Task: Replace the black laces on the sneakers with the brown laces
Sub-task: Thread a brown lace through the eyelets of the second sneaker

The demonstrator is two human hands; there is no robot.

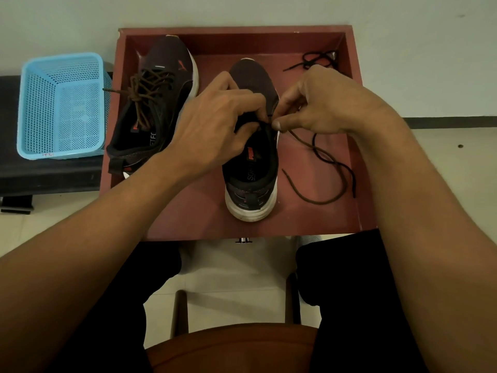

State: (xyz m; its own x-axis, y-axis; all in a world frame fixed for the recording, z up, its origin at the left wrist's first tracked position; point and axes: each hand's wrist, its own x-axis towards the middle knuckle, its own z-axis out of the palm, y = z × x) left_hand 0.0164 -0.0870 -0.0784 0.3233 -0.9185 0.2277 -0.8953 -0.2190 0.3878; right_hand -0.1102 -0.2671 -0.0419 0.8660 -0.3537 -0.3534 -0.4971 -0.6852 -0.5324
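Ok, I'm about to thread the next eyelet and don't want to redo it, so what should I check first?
1. Other sneaker laced in brown: ok.
2. Black lace out of the way, in the far right corner of the tray: ok.
3. Working sneaker flat on its sole in the tray: ok.
4. Brown lace pinched by the right hand: ok.
5. Left hand grips the working sneaker at the eyelets: ok.
6. Which eyelet comes next: cannot tell, the hands cover them.
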